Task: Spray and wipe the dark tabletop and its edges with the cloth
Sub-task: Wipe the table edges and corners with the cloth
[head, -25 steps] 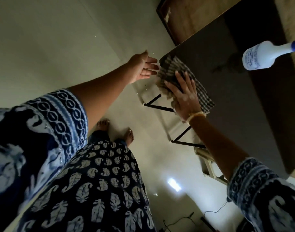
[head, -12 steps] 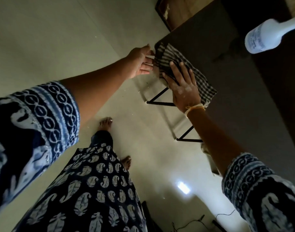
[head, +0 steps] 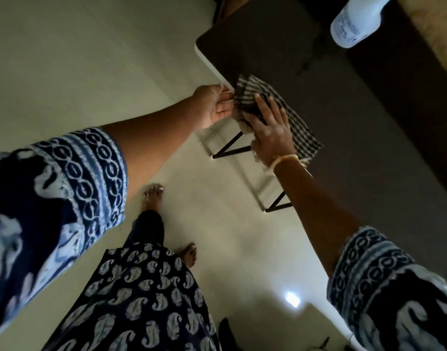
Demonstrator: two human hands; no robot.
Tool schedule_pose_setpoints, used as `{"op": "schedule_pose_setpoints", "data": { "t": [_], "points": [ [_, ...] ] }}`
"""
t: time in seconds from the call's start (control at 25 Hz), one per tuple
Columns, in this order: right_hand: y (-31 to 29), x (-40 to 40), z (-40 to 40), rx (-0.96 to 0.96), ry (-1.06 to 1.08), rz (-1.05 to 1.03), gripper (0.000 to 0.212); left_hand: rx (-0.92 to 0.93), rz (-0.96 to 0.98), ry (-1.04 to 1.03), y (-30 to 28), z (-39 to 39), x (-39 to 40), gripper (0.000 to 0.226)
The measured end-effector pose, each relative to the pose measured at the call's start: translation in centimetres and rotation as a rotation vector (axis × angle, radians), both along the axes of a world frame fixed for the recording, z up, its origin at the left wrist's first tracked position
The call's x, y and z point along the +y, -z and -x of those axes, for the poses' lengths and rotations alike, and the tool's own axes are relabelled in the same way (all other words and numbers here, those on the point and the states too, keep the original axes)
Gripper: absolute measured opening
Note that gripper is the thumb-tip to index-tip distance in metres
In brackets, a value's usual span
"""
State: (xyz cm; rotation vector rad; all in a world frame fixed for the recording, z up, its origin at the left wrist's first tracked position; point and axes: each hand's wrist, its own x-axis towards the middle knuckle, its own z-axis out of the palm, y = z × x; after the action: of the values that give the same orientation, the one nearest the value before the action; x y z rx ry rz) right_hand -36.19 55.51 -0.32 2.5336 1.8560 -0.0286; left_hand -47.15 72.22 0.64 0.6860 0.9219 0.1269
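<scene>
One cloth point(head: 280, 110), checked, lies at centre frame. One tabletop point(head: 369, 160) fills the right side. One spray bottle point(head: 354, 24) sits at upper right. Two hands show: the left hand point(head: 212, 105) and the right hand point(head: 273, 133), both at centre. Two bare feet point(head: 154, 196) stand at lower centre. Two black leg frames point(head: 230, 148) show under the table edge.
</scene>
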Motion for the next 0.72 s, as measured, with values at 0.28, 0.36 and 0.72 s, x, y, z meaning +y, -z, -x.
{"op": "schedule_pose_setpoints", "data": {
  "t": [0.28,0.36,0.72],
  "points": [
    [0.7,-2.2,-2.8,-0.152,-0.193,-0.025,0.063,-0.008,-0.117,0.026,1.7,-1.0,-3.3,0.027],
    [0.9,-5.4,-3.2,-0.167,-0.194,-0.007,0.065,-0.011,-0.129,0.060,2.0,-1.6,-5.3,0.025],
    [1.1,-20.9,-4.8,-0.141,-0.068,-0.076,0.075,0.027,-0.152,0.038,1.0,-2.5,-9.9,0.013]
  ]
}}
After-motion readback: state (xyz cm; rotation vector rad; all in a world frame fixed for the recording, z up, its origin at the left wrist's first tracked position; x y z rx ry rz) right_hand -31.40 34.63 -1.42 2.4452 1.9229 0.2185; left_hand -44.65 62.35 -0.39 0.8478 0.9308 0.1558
